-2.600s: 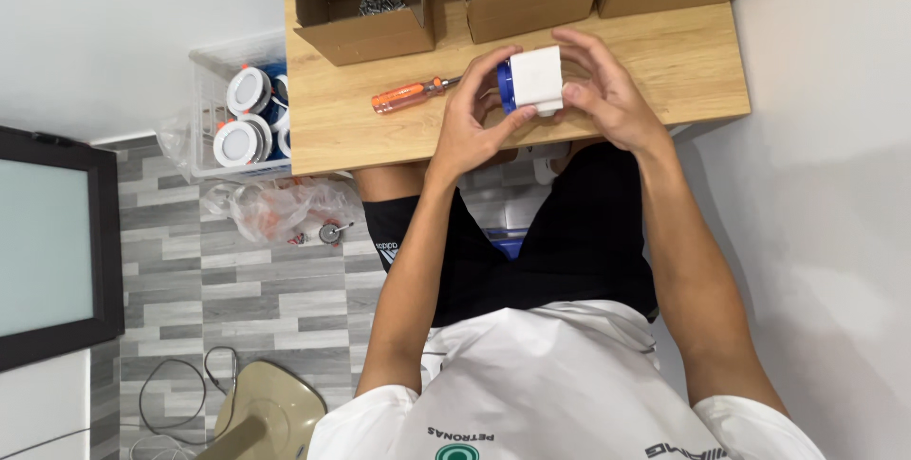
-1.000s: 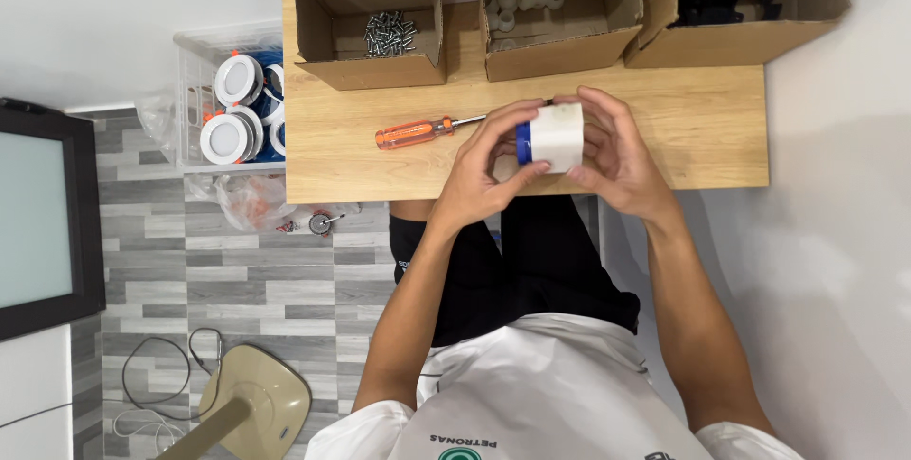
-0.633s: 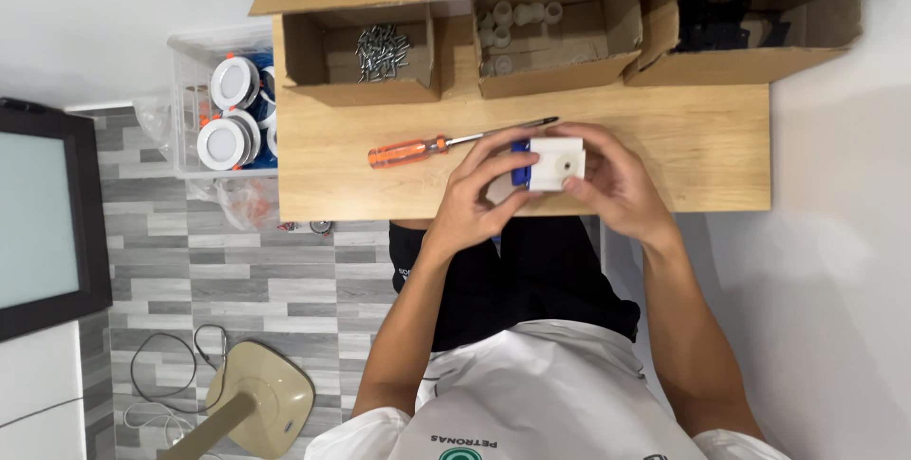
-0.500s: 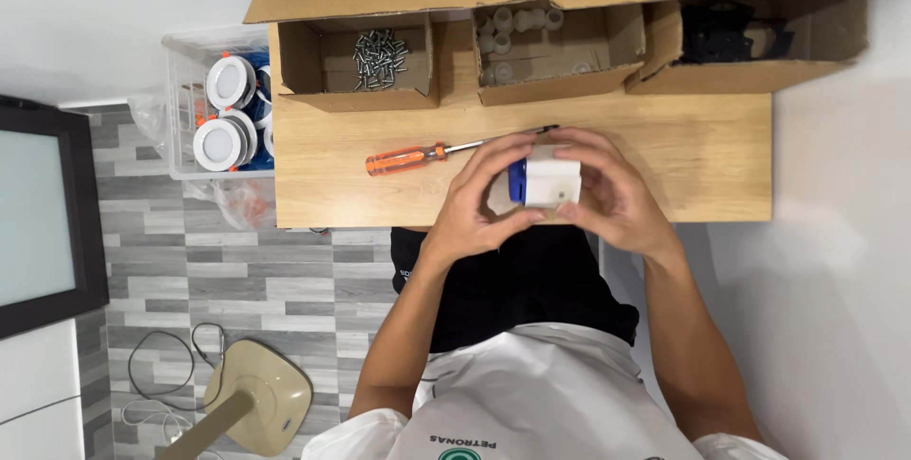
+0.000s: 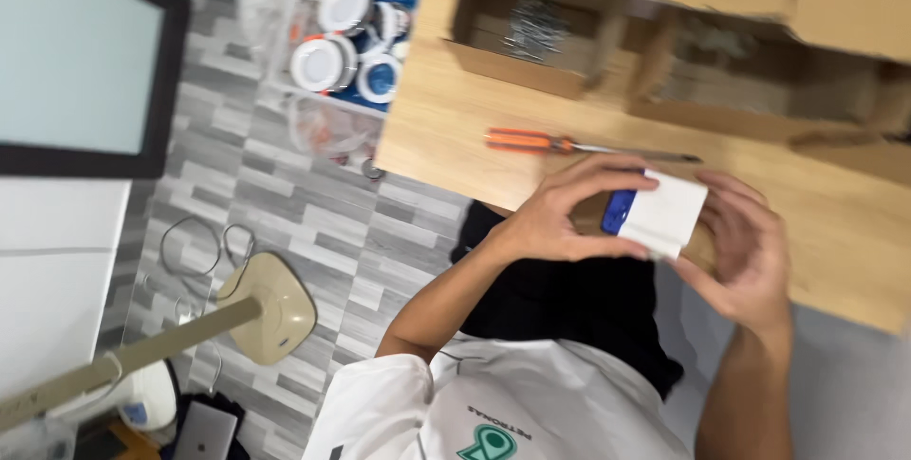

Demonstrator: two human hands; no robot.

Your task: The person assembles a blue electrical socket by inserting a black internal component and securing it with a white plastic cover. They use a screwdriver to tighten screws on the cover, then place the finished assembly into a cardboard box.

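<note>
Head view: the left hand (image 5: pixel 560 218) and the right hand (image 5: pixel 745 251) both close around a white square block with a blue part (image 5: pixel 655 213), held just above the near edge of the wooden table (image 5: pixel 455 128). The left thumb and fingers clamp its blue end from 9 o'clock; the right hand cups the white end from 3 o'clock, fingers curled about it. Half a second ago the same two-handed hold sat at the picture's middle; now the whole scene has swung and tilted, so the hands lie toward 4 o'clock and the table slants down to the right. The orange-handled screwdriver (image 5: pixel 569 144) still lies on the table at 11 o'clock from the block, close to the left fingertips but apart. The cardboard box of screws (image 5: pixel 531 33) stays at 12 o'clock. The lamp base (image 5: pixel 270 308) on the floor now shows at 8 o'clock, much larger.
</note>
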